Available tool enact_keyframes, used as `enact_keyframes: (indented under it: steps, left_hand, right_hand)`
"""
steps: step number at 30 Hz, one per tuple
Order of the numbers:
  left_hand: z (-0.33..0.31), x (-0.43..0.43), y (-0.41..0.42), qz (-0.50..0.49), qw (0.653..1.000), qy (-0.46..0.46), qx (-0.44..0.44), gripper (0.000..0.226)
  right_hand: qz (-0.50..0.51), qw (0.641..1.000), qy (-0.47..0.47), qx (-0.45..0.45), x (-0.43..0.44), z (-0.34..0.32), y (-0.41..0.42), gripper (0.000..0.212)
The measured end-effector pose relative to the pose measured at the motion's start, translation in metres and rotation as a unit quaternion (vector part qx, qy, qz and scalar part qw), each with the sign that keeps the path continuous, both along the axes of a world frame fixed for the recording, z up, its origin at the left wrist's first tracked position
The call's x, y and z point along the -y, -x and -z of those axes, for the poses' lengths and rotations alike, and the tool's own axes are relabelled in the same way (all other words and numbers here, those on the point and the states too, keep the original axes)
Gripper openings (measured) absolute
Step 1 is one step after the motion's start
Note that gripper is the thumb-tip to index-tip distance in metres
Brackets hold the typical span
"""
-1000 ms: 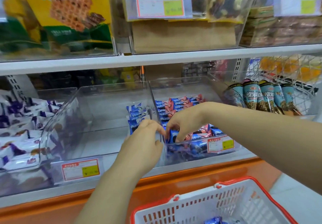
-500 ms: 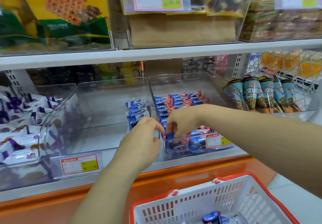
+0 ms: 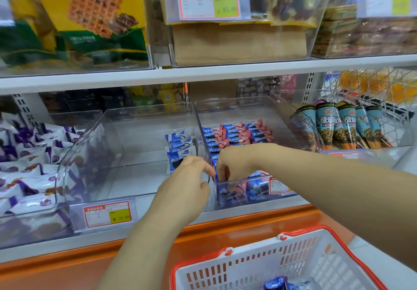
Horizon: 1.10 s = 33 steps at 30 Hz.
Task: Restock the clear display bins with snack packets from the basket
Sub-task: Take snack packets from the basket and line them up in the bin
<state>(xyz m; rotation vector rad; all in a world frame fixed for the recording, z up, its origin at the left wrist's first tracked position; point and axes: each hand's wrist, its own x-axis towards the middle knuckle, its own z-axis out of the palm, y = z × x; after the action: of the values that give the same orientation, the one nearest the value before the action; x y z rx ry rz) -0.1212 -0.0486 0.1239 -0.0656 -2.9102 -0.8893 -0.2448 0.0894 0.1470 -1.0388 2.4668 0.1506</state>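
Two clear display bins stand side by side on the lower shelf. The middle bin (image 3: 126, 145) holds a short row of blue-and-white snack packets (image 3: 179, 146) against its right wall. The right bin (image 3: 279, 113) holds rows of pink-and-blue packets (image 3: 237, 134). My right hand (image 3: 234, 163) reaches down into the front left corner of the right bin, fingers curled round a blue packet there. My left hand (image 3: 187, 188) is at the wall between the two bins, thumb and fingers curled over its top edge. A white basket with a red rim (image 3: 228, 252) sits at the bottom, with blue packets (image 3: 276, 284) inside.
A left bin (image 3: 67, 172) is full of purple-and-white packets. Cone snacks (image 3: 338, 125) stand in a bin at the right, beside a wire rack (image 3: 370, 86). An upper shelf (image 3: 203, 73) carries yellow bags and boxed goods close above. An orange ledge (image 3: 67, 265) runs below the shelf.
My right hand's fingers have pushed lower into the front corner of the right bin. My left hand stays at the divider. The view has tilted down a little, showing more of the basket.
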Motion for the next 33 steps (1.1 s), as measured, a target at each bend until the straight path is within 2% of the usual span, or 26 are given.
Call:
enact_keyframes:
  steps: [4, 8, 14, 17, 19, 20, 23, 30, 33]
  left_hand:
    - [-0.001, 0.003, -0.001, -0.002, 1.0, 0.004, -0.005, 0.027]
    - [0.0, 0.004, -0.001, -0.004, 1.0, 0.006, -0.002, 0.027]
    - [0.001, 0.002, -0.002, -0.007, 1.0, 0.007, 0.002, 0.026]
    - [0.0, 0.003, -0.001, -0.006, 1.0, -0.003, -0.005, 0.026]
    - [-0.001, 0.005, 0.0, -0.009, 1.0, -0.003, -0.006, 0.027]
    - [-0.001, 0.005, 0.001, -0.01, 1.0, -0.002, -0.005, 0.028]
    - [0.0, 0.005, 0.002, -0.008, 1.0, -0.005, -0.002, 0.027]
    - [0.002, 0.003, 0.006, -0.005, 1.0, 0.002, -0.004, 0.025]
    - [0.002, 0.001, 0.007, -0.007, 1.0, 0.005, -0.004, 0.027]
  right_hand:
    - [0.05, 0.996, 0.059, 0.05, -0.011, -0.002, 0.007, 0.015]
    - [0.049, 0.995, 0.073, 0.043, -0.014, 0.003, 0.005, 0.013]
    - [0.049, 0.994, 0.084, 0.041, -0.014, 0.002, 0.003, 0.019]
    - [0.076, 0.984, 0.155, -0.038, -0.02, 0.0, 0.004, 0.038]
    - [0.073, 0.983, 0.13, -0.103, -0.022, 0.007, 0.007, 0.053]
    - [0.061, 0.987, 0.096, -0.112, -0.022, 0.012, 0.007, 0.053]
    - [0.04, 0.996, 0.044, -0.063, -0.021, 0.021, 0.007, 0.044]
    - [0.013, 1.0, -0.006, -0.021, -0.02, 0.02, 0.013, 0.049]
    - [0.031, 0.999, 0.002, 0.004, -0.02, 0.022, 0.015, 0.057]
